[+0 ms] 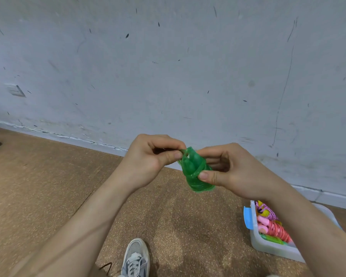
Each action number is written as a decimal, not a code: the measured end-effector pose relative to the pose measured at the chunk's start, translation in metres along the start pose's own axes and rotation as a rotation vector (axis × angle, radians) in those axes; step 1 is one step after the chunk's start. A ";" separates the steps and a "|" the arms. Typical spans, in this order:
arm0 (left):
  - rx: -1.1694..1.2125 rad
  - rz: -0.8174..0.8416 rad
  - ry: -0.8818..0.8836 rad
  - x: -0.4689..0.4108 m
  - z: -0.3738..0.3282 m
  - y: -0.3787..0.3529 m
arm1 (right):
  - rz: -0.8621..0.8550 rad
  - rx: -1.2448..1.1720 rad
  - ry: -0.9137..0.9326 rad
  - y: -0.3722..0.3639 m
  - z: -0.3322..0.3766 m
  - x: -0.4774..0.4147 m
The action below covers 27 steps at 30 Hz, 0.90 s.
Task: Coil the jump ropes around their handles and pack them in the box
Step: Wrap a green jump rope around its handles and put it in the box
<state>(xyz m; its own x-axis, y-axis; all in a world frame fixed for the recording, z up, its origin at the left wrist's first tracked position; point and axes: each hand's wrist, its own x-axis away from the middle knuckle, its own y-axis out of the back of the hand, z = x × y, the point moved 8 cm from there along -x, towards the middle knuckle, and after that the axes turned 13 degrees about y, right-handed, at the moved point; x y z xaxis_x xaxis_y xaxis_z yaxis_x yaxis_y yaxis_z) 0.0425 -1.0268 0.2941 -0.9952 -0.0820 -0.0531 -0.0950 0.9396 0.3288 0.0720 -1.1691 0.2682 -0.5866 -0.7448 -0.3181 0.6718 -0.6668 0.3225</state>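
Both my hands hold the green jump rope (195,170), coiled on its handles, in mid-air. Left hand (151,156) pinches a top loop; right hand (226,172) grips the bundle. Box (272,248) on floor lower right, holding coiled ropes (272,224).

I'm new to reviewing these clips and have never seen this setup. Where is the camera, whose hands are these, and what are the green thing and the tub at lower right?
There is no machine here. A person works with bare hands, and the single picture comes from a wide-angle camera worn on their head, looking forward and down. The left hand pinches the upper end of a green jump rope, which is wound into a bundle around its handles. The right hand grips the bundle, with the thumb on the coils. On the brown floor at lower right stands a translucent box with a blue latch. It holds other coiled ropes, pink among them. A grey shoe shows at the bottom, and a scuffed wall stands behind.
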 end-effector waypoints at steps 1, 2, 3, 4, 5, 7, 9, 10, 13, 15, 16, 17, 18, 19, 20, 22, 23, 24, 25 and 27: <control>0.040 0.027 0.021 0.000 0.001 -0.002 | -0.011 0.015 -0.002 0.002 0.000 0.000; 0.045 0.059 0.039 0.000 0.003 -0.004 | -0.014 0.043 -0.004 0.003 -0.001 0.000; 0.019 0.083 0.049 0.001 0.004 -0.007 | -0.008 0.080 -0.006 0.004 -0.001 0.000; -0.036 0.083 0.037 0.001 0.004 -0.008 | 0.004 0.109 -0.011 0.003 -0.002 0.001; -0.103 0.068 -0.002 0.002 0.002 -0.009 | 0.016 0.120 -0.016 0.002 -0.003 0.001; -0.220 -0.014 -0.119 0.006 -0.007 -0.010 | 0.019 0.091 -0.030 0.002 -0.005 0.002; -0.170 -0.136 -0.100 0.007 -0.005 -0.006 | 0.012 0.063 -0.050 0.002 -0.007 0.002; -0.068 -0.159 -0.050 0.006 -0.002 -0.004 | 0.006 0.077 -0.057 0.003 -0.009 0.001; 0.223 0.014 0.062 0.005 0.004 -0.009 | -0.036 0.241 -0.076 0.009 -0.015 0.000; 0.183 0.049 0.044 0.006 0.002 -0.012 | -0.068 0.325 -0.099 0.012 -0.017 0.000; 0.085 -0.009 0.010 0.007 0.001 -0.012 | -0.079 0.356 -0.112 0.012 -0.018 0.001; -0.040 -0.088 -0.038 0.007 -0.001 -0.012 | -0.080 0.400 -0.124 0.011 -0.019 0.000; -0.194 -0.171 -0.117 0.008 -0.005 -0.013 | -0.080 0.472 -0.131 0.010 -0.018 0.000; -0.384 -0.245 -0.217 0.010 -0.011 -0.016 | -0.081 0.564 -0.127 0.008 -0.015 -0.001; -0.579 -0.320 -0.303 0.011 -0.016 -0.020 | -0.086 0.647 -0.120 0.006 -0.013 -0.003; -0.730 -0.363 -0.352 0.009 -0.014 -0.026 | -0.121 0.698 -0.126 0.002 -0.012 -0.005; -0.692 -0.343 -0.321 0.009 -0.013 -0.028 | -0.144 0.675 -0.146 0.001 -0.015 -0.005; -0.653 -0.294 -0.317 0.010 -0.013 -0.033 | -0.165 0.648 -0.168 0.003 -0.017 -0.005; -0.616 -0.239 -0.327 0.012 -0.013 -0.039 | -0.185 0.628 -0.189 0.004 -0.020 -0.005; -0.634 -0.160 -0.401 0.019 -0.017 -0.051 | -0.227 0.591 -0.216 0.009 -0.023 -0.001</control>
<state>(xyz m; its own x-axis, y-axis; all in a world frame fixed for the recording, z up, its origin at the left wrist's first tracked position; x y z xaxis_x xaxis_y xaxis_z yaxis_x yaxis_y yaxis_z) 0.0284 -1.0822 0.2925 -0.8952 0.0394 -0.4440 -0.3528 0.5462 0.7598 0.0893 -1.1740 0.2508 -0.8025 -0.5321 -0.2700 0.1963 -0.6628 0.7226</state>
